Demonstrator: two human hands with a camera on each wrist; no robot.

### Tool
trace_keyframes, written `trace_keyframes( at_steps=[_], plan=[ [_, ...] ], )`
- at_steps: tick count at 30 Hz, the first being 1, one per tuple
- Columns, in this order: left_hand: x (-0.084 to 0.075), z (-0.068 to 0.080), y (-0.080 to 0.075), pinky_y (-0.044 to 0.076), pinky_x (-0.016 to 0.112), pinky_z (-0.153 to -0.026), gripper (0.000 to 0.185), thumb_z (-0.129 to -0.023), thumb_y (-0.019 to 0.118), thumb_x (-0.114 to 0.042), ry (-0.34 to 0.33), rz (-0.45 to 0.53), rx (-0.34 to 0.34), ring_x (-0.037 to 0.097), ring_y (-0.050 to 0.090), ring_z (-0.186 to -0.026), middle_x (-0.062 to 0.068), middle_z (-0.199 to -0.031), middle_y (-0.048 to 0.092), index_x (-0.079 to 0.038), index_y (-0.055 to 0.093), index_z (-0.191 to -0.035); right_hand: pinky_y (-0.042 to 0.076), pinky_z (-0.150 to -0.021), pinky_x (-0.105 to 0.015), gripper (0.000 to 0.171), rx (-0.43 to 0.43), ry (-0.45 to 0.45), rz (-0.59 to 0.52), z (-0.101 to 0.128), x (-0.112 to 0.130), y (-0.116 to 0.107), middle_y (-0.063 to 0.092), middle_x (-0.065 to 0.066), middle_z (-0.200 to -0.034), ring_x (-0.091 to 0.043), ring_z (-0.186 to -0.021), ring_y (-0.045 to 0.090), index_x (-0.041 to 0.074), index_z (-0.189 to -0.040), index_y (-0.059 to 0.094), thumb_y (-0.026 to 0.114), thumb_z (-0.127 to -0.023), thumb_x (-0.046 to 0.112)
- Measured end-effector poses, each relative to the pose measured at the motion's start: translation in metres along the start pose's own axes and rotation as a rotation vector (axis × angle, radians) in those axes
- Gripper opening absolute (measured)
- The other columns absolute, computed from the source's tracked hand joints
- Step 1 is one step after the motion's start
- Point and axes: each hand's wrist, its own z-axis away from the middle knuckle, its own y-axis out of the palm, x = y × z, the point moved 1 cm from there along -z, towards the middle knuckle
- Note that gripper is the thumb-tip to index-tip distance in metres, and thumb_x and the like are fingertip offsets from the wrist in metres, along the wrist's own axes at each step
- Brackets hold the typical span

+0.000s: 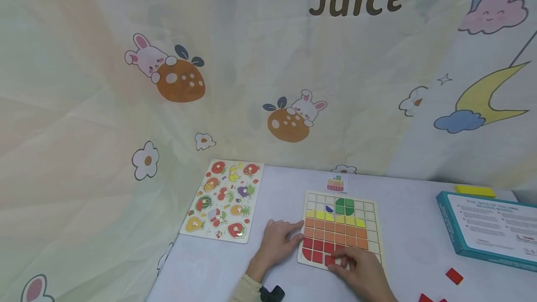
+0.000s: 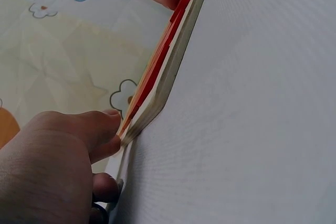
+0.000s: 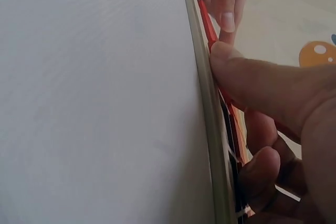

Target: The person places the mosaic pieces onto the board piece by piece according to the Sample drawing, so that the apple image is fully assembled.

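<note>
A white grid board (image 1: 373,220) lies on the table, bearing rows of colored tiles: green quarter pieces (image 1: 345,206), a small blue piece (image 1: 329,209), a yellow row (image 1: 328,216), orange rows (image 1: 329,231) and red rows (image 1: 312,250). At the board's lower edge, my right hand (image 1: 362,271) pinches a red square tile (image 1: 329,260) between thumb and fingers, over the bottom row. My left hand (image 1: 274,243) holds nothing; its extended index finger and thumb touch the board's left edge. In the left wrist view, those fingertips (image 2: 113,116) rest along the rim.
Loose red tiles (image 1: 454,276) lie on the right, near the front. Behind them are a teal-edged box (image 1: 495,229) and a yellow block (image 1: 475,191). A small picture card (image 1: 337,183) lies behind the board. A fruit puzzle board (image 1: 222,199) sits left; a printed curtain (image 1: 235,59) hangs behind.
</note>
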Motion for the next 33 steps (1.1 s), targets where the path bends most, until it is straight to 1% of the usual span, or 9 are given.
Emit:
trace_keyframes(
  at_steps=[4, 15, 19, 22, 24, 26, 28, 30, 33],
  plan=[
    [0.000, 0.000, 0.000, 0.024, 0.019, -0.066, 0.039, -0.101, 0.068, -0.049, 0.005, -0.008, -0.005, -0.005, 0.031, -0.058, -0.021, -0.056, 0.042, -0.031, 0.074, -0.134, 0.034, -0.060, -0.025, 0.025, -0.005, -0.004, 0.024, -0.002, 0.001, 0.002, 0.057, 0.011, -0.075, -0.008, -0.071, 0.045, 0.023, -0.098, 0.084, 0.095, -0.077, 0.026],
    [0.000, 0.000, 0.001, 0.025, 0.019, -0.066, 0.039, -0.102, 0.067, -0.050, 0.014, -0.001, -0.011, -0.003, 0.031, -0.058, -0.019, -0.057, 0.042, -0.029, 0.074, -0.135, 0.035, -0.055, -0.026, 0.023, -0.017, 0.050, -0.030, -0.005, 0.003, -0.001, 0.059, 0.009, -0.074, -0.012, -0.067, 0.047, 0.022, -0.092, 0.083, 0.097, -0.074, 0.023],
    [-0.001, -0.001, 0.000, 0.024, 0.019, -0.066, 0.039, -0.102, 0.068, -0.049, 0.010, 0.007, -0.009, -0.003, 0.030, -0.057, -0.019, -0.056, 0.040, -0.030, 0.074, -0.134, 0.037, -0.058, -0.025, 0.025, 0.009, 0.050, -0.040, -0.003, -0.001, -0.004, 0.060, 0.009, -0.078, -0.010, -0.071, 0.048, 0.025, -0.097, 0.084, 0.096, -0.075, 0.028],
    [-0.002, -0.002, 0.000, 0.025, 0.019, -0.066, 0.039, -0.101, 0.068, -0.049, 0.020, 0.011, -0.015, -0.003, 0.030, -0.057, -0.019, -0.056, 0.040, -0.029, 0.075, -0.134, 0.038, -0.059, -0.023, 0.027, -0.004, 0.039, -0.064, 0.003, -0.008, -0.009, 0.061, 0.009, -0.080, -0.008, -0.072, 0.048, 0.026, -0.102, 0.084, 0.095, -0.078, 0.031],
    [-0.003, -0.002, 0.000, 0.025, 0.019, -0.066, 0.039, -0.101, 0.068, -0.049, 0.024, 0.015, -0.015, -0.003, 0.031, -0.057, -0.019, -0.056, 0.041, -0.029, 0.075, -0.134, 0.039, -0.059, -0.022, 0.029, -0.022, 0.042, -0.071, 0.009, -0.014, -0.016, 0.062, 0.008, -0.080, -0.008, -0.071, 0.049, 0.025, -0.107, 0.084, 0.093, -0.080, 0.030],
    [-0.003, -0.002, 0.000, 0.025, 0.019, -0.066, 0.039, -0.101, 0.068, -0.049, 0.020, 0.017, -0.011, -0.003, 0.031, -0.057, -0.019, -0.056, 0.041, -0.028, 0.075, -0.134, 0.038, -0.058, -0.022, 0.033, -0.034, 0.069, -0.066, 0.014, -0.023, -0.027, 0.061, 0.006, -0.080, -0.009, -0.071, 0.049, 0.020, -0.113, 0.083, 0.091, -0.083, 0.031],
    [-0.003, -0.002, 0.000, 0.025, 0.019, -0.066, 0.040, -0.101, 0.068, -0.049, 0.011, 0.014, -0.005, -0.003, 0.031, -0.057, -0.020, -0.056, 0.041, -0.029, 0.074, -0.135, 0.037, -0.057, -0.023, 0.041, -0.028, 0.129, -0.036, 0.018, -0.036, -0.040, 0.060, 0.003, -0.083, -0.012, -0.074, 0.050, 0.015, -0.119, 0.080, 0.090, -0.085, 0.036],
    [-0.003, -0.002, 0.000, 0.025, 0.019, -0.066, 0.040, -0.101, 0.069, -0.049, 0.000, 0.011, 0.001, -0.003, 0.031, -0.057, -0.020, -0.056, 0.041, -0.029, 0.074, -0.135, 0.038, -0.057, -0.024, 0.060, -0.015, 0.215, -0.004, 0.021, -0.055, -0.054, 0.060, 0.001, -0.088, -0.015, -0.079, 0.051, 0.008, -0.128, 0.076, 0.089, -0.083, 0.047],
    [-0.004, -0.002, 0.000, 0.024, 0.019, -0.067, 0.039, -0.101, 0.069, -0.048, -0.004, 0.009, 0.006, -0.003, 0.031, -0.058, -0.020, -0.056, 0.041, -0.030, 0.074, -0.135, 0.043, -0.062, -0.025, 0.090, 0.054, 0.352, 0.030, 0.025, -0.101, -0.078, 0.063, -0.003, -0.098, -0.020, -0.087, 0.054, 0.003, -0.139, 0.066, 0.088, -0.076, 0.063]
  ],
)
